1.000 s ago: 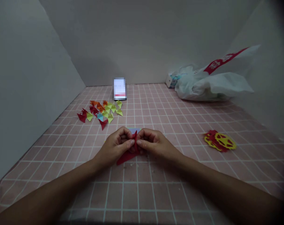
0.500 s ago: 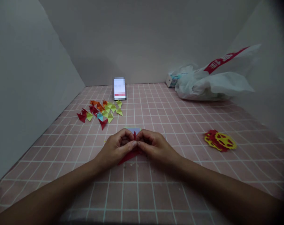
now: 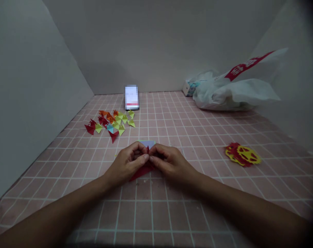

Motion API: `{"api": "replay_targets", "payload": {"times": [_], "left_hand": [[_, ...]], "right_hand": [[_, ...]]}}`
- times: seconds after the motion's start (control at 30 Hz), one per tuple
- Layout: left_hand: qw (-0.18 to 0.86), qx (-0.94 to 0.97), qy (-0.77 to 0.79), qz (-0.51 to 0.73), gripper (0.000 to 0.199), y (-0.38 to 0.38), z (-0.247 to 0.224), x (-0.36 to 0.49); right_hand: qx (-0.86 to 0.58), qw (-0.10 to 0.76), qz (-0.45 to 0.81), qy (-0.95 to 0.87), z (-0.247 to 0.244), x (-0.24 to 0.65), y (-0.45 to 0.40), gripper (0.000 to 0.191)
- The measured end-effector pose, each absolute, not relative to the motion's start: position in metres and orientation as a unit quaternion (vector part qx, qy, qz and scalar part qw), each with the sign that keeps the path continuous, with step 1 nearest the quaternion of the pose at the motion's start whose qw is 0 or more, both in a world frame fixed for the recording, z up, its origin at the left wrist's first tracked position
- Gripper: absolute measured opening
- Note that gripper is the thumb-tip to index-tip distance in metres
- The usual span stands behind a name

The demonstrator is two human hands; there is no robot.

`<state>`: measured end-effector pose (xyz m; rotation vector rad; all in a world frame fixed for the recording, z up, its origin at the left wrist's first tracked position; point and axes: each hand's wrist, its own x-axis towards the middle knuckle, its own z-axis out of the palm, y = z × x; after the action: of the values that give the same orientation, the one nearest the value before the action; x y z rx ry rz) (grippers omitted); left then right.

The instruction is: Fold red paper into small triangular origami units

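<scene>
Between my hands is a folded piece of red paper point(image 3: 142, 172), its thin tip standing up at the fingertips and a wider flap spreading below, toward the left. My left hand point(image 3: 129, 161) pinches it from the left side, thumb against curled fingers. From the right, my right hand point(image 3: 169, 159) pinches it too, and the two thumbs nearly meet. Both hands partly cover the paper. Just beyond them lies a bluish paper square point(image 3: 148, 143), partly hidden by the fingers.
Several small folded papers, including a red one point(image 3: 113, 136), lie at the left on the checked cloth point(image 3: 135, 215). A lit phone point(image 3: 131, 97) stands behind them. Yellow and red cut-outs point(image 3: 245, 155) lie right. A white plastic bag point(image 3: 231, 95) and a box point(image 3: 188, 88) sit back right.
My right hand's fingertips have shifted slightly left and down, with the red paper's upright tip. The rest looks the same.
</scene>
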<state>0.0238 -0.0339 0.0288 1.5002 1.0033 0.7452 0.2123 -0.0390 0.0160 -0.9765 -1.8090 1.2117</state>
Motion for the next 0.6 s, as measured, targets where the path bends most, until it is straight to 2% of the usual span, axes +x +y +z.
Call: {"api": "replay_targets", "payload": {"times": [0.3,0.6], "left_hand": [[0.538,0.667,0.422,0.297,0.014,-0.0353,0.0305,0.0259],[0.502,0.696,0.427,0.286,0.012,-0.0364,0.0305,0.026]], "right_hand": [[-0.391,0.394,0.588,-0.589,0.0192,0.2121,-0.0361,0.018],[-0.402,0.405,0.591,-0.571,0.0207,0.2104,-0.0366,0.015]]}}
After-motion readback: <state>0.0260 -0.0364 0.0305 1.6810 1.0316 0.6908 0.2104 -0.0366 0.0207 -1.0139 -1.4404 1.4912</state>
